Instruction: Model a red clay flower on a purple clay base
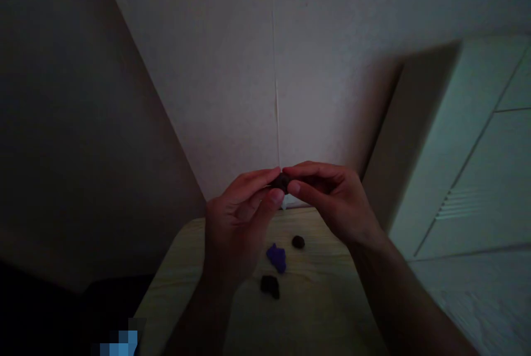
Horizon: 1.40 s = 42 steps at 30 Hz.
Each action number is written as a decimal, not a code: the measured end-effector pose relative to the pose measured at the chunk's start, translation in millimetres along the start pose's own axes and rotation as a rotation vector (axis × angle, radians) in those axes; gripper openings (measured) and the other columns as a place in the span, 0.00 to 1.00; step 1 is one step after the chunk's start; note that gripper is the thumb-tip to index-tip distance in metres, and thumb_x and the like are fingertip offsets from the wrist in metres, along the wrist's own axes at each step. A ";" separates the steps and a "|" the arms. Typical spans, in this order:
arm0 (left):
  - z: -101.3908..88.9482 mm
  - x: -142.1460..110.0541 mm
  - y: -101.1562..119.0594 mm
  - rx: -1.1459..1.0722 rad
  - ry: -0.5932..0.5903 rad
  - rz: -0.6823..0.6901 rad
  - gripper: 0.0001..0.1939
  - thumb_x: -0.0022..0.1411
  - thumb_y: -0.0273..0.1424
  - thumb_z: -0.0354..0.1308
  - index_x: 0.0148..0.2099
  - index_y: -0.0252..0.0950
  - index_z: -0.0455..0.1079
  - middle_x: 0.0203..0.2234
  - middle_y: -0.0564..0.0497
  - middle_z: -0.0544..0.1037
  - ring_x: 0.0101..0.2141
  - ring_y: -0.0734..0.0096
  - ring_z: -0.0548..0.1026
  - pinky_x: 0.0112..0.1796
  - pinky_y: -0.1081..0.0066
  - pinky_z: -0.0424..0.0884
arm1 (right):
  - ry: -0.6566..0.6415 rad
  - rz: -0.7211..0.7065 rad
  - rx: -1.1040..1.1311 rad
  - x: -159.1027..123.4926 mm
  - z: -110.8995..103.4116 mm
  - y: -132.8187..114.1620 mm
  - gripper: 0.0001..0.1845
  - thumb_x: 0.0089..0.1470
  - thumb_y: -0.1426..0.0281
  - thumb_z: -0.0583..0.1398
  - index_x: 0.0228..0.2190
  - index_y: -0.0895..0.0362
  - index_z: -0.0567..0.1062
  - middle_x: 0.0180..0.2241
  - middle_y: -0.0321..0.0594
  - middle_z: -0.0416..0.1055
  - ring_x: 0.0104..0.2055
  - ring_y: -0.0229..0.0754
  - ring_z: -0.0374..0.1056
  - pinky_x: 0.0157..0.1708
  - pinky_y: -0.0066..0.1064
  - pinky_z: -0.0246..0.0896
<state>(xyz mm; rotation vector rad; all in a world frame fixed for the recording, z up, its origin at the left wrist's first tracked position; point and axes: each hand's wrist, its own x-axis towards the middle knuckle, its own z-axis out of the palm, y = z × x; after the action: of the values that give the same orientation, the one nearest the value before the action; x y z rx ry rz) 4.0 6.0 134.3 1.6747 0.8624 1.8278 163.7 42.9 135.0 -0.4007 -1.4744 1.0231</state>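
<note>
At the bottom left, a blocky blue patch (124, 342) covers something that cannot be made out, and the floor area around it is lost in darkness. Both forearms run out of view at the bottom edge. The near part of the pale wooden table (307, 312) is cut off there too, and the arms hide some of its sides.

On the table, nearest, lies a black lump (270, 286), its long axis slanting down to the right. Just beyond it is a purple lump (277, 258), uneven in outline and longer from upper left to lower right. A small brown lump (298, 242) sits farther back and to the right, rounded and slightly wider than tall.

Above the far part of the table, the left hand (236, 223) and the right hand (346, 201) hold one dark lump (281, 182) between their thumbs and fingers, both grips narrow. Fingertips cover its ends, so its full shape is hard to tell; the visible part seems slightly longer from side to side, with no clear front. A small white piece (284, 204) shows partly below it, too blurred to identify.

Behind stand the wall (219, 79), with a thin upright line, and at the right a pale cabinet (473, 151) with slats, cut off by the frame.
</note>
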 end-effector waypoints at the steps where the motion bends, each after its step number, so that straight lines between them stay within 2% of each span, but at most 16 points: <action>1: -1.5 0.5 -1.6 -0.017 -0.003 -0.002 0.09 0.61 0.29 0.68 0.45 0.42 0.83 0.45 0.48 0.83 0.47 0.64 0.81 0.49 0.65 0.80 | 0.002 0.013 0.024 -0.1 -0.5 1.1 0.11 0.50 0.68 0.73 0.38 0.51 0.85 0.38 0.38 0.83 0.41 0.41 0.79 0.46 0.38 0.79; 7: -11.7 3.6 -11.2 -0.120 -0.077 -0.069 0.11 0.56 0.27 0.72 0.42 0.44 0.83 0.41 0.50 0.84 0.42 0.66 0.83 0.46 0.64 0.82 | -0.085 0.088 0.120 0.8 -2.9 2.3 0.12 0.46 0.72 0.75 0.34 0.53 0.84 0.34 0.35 0.82 0.36 0.38 0.79 0.41 0.33 0.80; 13: -20.7 8.7 -4.6 -0.170 -0.206 -0.193 0.10 0.50 0.25 0.74 0.36 0.44 0.84 0.34 0.51 0.84 0.35 0.66 0.83 0.39 0.65 0.83 | -0.177 0.185 0.146 -0.8 -4.6 -3.7 0.11 0.43 0.73 0.76 0.30 0.56 0.82 0.30 0.35 0.80 0.30 0.35 0.77 0.29 0.26 0.77; 17: -24.9 10.0 -3.8 -0.166 -0.271 -0.236 0.10 0.47 0.25 0.76 0.32 0.44 0.84 0.30 0.50 0.84 0.32 0.65 0.83 0.34 0.67 0.83 | -0.231 0.270 0.187 -3.2 -5.4 -5.7 0.13 0.42 0.73 0.76 0.30 0.56 0.81 0.27 0.34 0.79 0.28 0.34 0.76 0.26 0.23 0.74; 19: -24.2 9.6 -5.5 -0.185 -0.261 -0.264 0.10 0.48 0.25 0.76 0.32 0.43 0.83 0.30 0.51 0.84 0.32 0.66 0.83 0.35 0.68 0.83 | -0.238 0.281 0.190 -3.6 -5.5 -7.4 0.12 0.43 0.74 0.76 0.31 0.56 0.81 0.28 0.34 0.79 0.28 0.34 0.76 0.27 0.23 0.74; 23: -18.2 8.3 -11.3 -0.240 -0.169 -0.314 0.17 0.48 0.27 0.76 0.41 0.40 0.81 0.33 0.49 0.86 0.34 0.63 0.85 0.37 0.66 0.83 | -0.203 0.231 0.118 -2.2 -4.7 -10.7 0.10 0.48 0.71 0.73 0.35 0.54 0.84 0.31 0.36 0.80 0.31 0.36 0.76 0.29 0.26 0.76; 25: -15.1 7.3 -13.3 -0.216 -0.120 -0.299 0.16 0.48 0.29 0.76 0.42 0.39 0.81 0.34 0.48 0.86 0.35 0.62 0.85 0.38 0.64 0.83 | -0.177 0.184 0.090 -1.1 -3.3 -10.7 0.10 0.49 0.70 0.73 0.36 0.53 0.84 0.31 0.35 0.79 0.31 0.36 0.76 0.31 0.28 0.76; 30: -10.3 5.3 -7.2 -0.122 -0.030 -0.179 0.08 0.53 0.28 0.73 0.37 0.40 0.82 0.35 0.49 0.86 0.37 0.64 0.85 0.40 0.65 0.84 | -0.044 0.045 0.036 -0.8 4.0 -6.7 0.07 0.48 0.69 0.74 0.32 0.54 0.83 0.28 0.34 0.77 0.30 0.35 0.73 0.31 0.28 0.73; 35: -6.1 3.4 2.3 -0.115 -0.085 -0.067 0.13 0.53 0.26 0.73 0.42 0.40 0.83 0.43 0.46 0.85 0.44 0.62 0.84 0.46 0.64 0.83 | 0.058 -0.030 -0.028 -3.0 9.4 -4.9 0.08 0.47 0.66 0.74 0.29 0.52 0.82 0.28 0.35 0.77 0.30 0.37 0.73 0.31 0.29 0.73; 38: -4.2 2.0 2.2 -0.041 -0.046 0.024 0.13 0.53 0.24 0.73 0.41 0.43 0.83 0.42 0.49 0.85 0.43 0.64 0.84 0.45 0.65 0.84 | 0.078 -0.045 -0.067 -3.3 9.8 -5.4 0.08 0.48 0.65 0.74 0.28 0.53 0.82 0.28 0.35 0.77 0.30 0.38 0.73 0.31 0.30 0.73; 42: -4.9 0.2 -0.6 0.112 -0.016 0.145 0.12 0.58 0.23 0.70 0.42 0.46 0.83 0.41 0.53 0.85 0.42 0.69 0.83 0.45 0.69 0.83 | 0.052 -0.036 -0.116 -2.9 9.9 -6.3 0.08 0.51 0.65 0.72 0.29 0.54 0.81 0.29 0.36 0.75 0.31 0.37 0.72 0.31 0.29 0.72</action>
<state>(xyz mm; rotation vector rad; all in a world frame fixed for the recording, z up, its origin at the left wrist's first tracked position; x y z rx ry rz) -0.9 6.0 133.8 1.8624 0.8710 1.8896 157.1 33.8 139.3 -0.4782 -1.4931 0.8951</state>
